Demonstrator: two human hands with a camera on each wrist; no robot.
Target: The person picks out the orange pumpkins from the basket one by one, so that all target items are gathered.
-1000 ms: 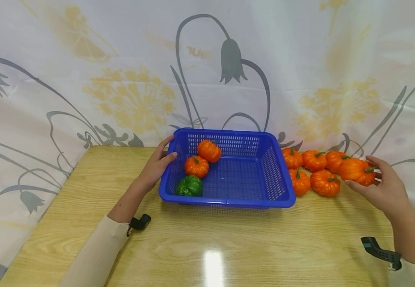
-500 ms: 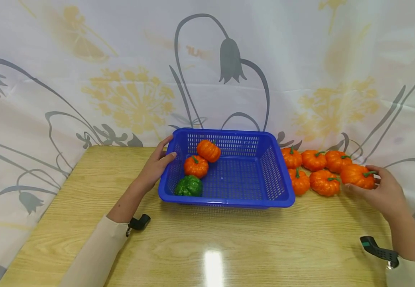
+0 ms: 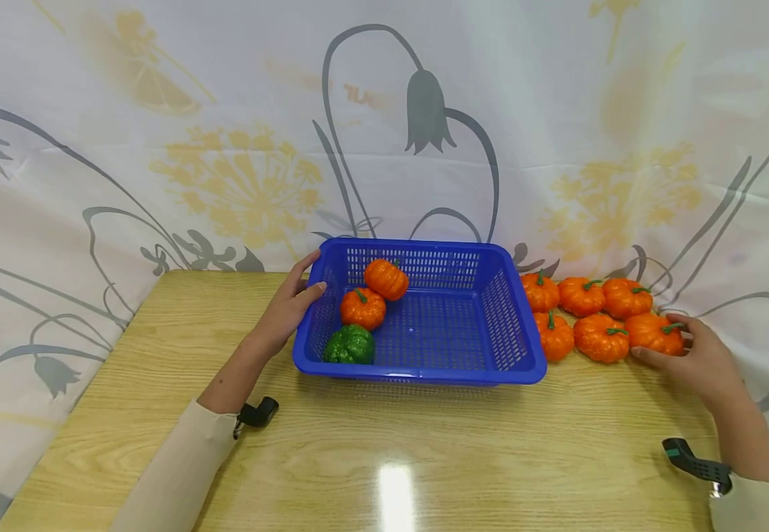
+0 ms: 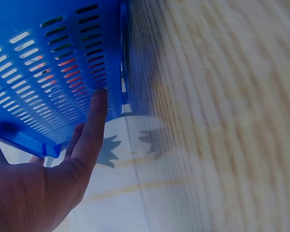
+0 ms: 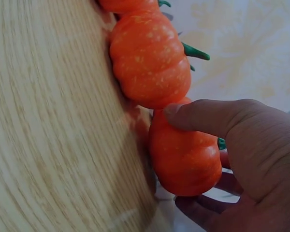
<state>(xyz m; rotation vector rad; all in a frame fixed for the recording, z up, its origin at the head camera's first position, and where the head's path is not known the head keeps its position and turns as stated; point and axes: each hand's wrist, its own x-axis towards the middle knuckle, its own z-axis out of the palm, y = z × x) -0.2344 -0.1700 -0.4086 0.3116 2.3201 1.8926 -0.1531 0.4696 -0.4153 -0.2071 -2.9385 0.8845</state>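
Observation:
My left hand (image 3: 291, 303) grips the left rim of a blue plastic basket (image 3: 417, 375), thumb over the edge. In the left wrist view its finger (image 4: 92, 128) lies against the slotted outer wall. Inside the basket, along its left side, sit two orange pumpkins (image 3: 363, 309) and a green pumpkin (image 3: 350, 345). On the right, my right hand (image 3: 706, 358) holds a small orange pumpkin (image 3: 653, 335) at the near row's right end. The right wrist view shows the thumb on one side of this pumpkin (image 5: 186, 154), fingers behind it, and a neighbouring pumpkin (image 5: 150, 60) right beside it.
Several more orange pumpkins (image 3: 600, 339) stand in two rows against the basket's right side. Everything rests on a wood-grain table (image 3: 477, 451). A flower-printed cloth (image 3: 544, 118) hangs behind the table's far edge.
My right hand has lowered the orange pumpkin and moved it left, from over the rows into line with the near row. The left hand and the basket have stayed put.

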